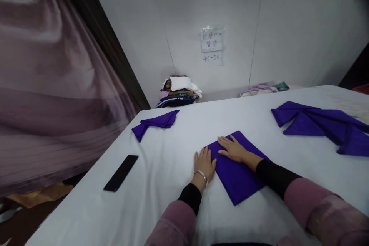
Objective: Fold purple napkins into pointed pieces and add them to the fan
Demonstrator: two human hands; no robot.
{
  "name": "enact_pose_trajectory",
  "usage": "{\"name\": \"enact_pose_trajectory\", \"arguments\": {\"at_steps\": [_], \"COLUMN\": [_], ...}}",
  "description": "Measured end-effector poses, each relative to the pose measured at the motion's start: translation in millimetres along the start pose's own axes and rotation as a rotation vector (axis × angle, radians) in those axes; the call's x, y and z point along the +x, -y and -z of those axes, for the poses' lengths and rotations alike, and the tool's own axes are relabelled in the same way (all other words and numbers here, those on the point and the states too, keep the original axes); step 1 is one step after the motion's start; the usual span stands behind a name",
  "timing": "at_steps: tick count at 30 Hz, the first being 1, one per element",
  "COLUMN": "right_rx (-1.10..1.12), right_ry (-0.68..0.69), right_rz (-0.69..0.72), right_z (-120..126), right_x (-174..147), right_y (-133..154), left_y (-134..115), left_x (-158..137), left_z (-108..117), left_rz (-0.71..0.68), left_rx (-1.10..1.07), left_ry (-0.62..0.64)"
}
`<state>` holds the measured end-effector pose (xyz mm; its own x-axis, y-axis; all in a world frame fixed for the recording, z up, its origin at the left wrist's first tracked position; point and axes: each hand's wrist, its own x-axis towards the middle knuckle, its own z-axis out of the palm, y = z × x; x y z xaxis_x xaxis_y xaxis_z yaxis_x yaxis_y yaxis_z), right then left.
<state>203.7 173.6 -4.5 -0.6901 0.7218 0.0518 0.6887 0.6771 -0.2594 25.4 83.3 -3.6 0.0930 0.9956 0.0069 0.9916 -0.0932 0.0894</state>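
A purple cloth napkin (240,178), folded into a flat rectangle, lies at an angle on the white-covered table (161,200). At its left corner my left hand (205,164) rests with fingers stretched out, partly on the cloth's edge and partly on the table; a silver bangle circles the wrist. My right hand (233,149) lies flat across the upper part of the napkin, fingers spread. Neither hand grips anything. Part of the napkin's right edge is hidden under my right forearm.
A folded purple cloth (161,120) lies at the back left, with a black phone-like slab (121,173) nearer. More purple cloths (323,121) lie to the right. Behind the table, a clothes pile (180,90) stands by the wall. A pink curtain (52,84) hangs left.
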Motion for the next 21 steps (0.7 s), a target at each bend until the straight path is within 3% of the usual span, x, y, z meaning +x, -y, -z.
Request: {"name": "enact_pose_trajectory", "arguments": {"at_steps": [10, 16, 21], "right_rx": [-0.094, -0.097, -0.126], "right_ry": [-0.056, -0.044, -0.054], "right_rz": [-0.355, -0.366, -0.362], "right_z": [2.5, -0.4, -1.1], "right_x": [-14.9, -15.1, -16.4], "right_y": [-64.0, -65.7, -65.1], "left_y": [-1.3, 0.6, -27.3], "left_x": [-1.3, 2.4, 29.4], "left_z": [1.6, 14.6, 26.8], "left_rz": [0.005, -0.018, -0.079], "left_rx": [-0.037, -0.055, -0.076], "left_ry": [0.001, 0.013, -0.073]}}
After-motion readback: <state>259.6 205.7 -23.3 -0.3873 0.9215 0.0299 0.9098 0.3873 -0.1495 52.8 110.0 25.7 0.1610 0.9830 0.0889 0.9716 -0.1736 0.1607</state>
